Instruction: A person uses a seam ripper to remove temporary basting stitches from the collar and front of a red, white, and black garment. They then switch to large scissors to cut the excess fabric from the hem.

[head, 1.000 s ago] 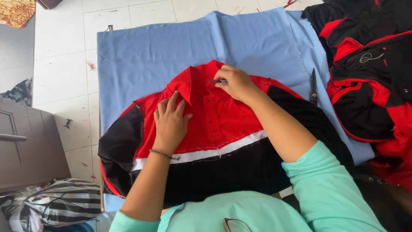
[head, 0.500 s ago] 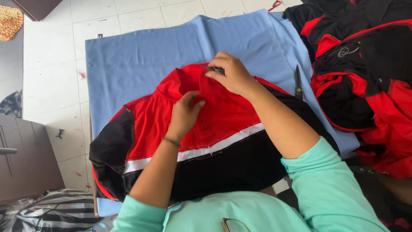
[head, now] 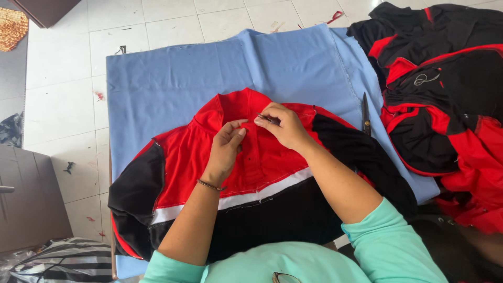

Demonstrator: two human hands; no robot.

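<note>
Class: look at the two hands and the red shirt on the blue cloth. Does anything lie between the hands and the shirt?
Nothing visible does. The left hand and right hand already rest on the shirt near its collar. The scissors lie off to the right on the cloth.

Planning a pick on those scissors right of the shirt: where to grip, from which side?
Grip the scissors at the handle end, nearest the person, coming from above. They lie flat on the blue cloth, long axis pointing away from the person, with the black sleeve crowding that end, so a side approach looks blocked.
</note>
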